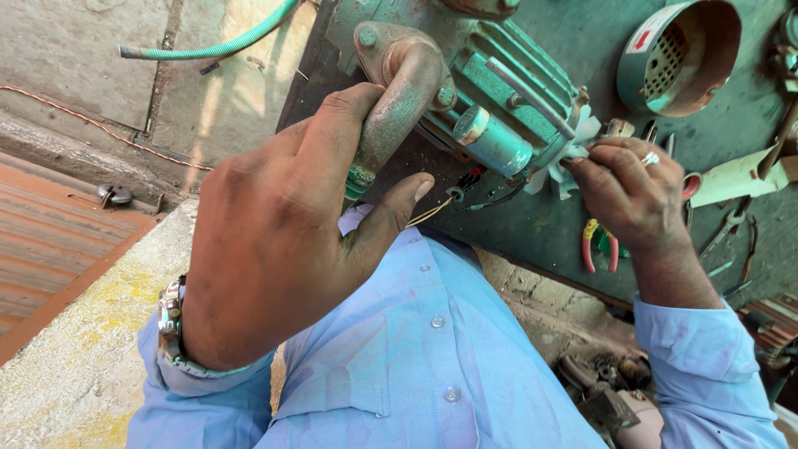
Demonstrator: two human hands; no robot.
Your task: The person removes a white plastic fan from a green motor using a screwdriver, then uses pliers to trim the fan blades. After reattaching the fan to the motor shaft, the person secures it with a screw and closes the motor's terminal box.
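Two hands on green finned metal motor [490,83]: left hand [274,233] clamped on curved pipe [399,91], right hand [628,187] pinching white plastic fan [573,145]; blade could snap, thin wires [465,195] snag w/ tugging.

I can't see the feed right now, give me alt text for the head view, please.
The left hand clasps the curved pipe of a green pump motor on a green workbench, while the right hand touches its white fan. Pliers and a fan cover lie nearby.

Teal motor pump [490,91] on its side, white fan [573,154] exposed
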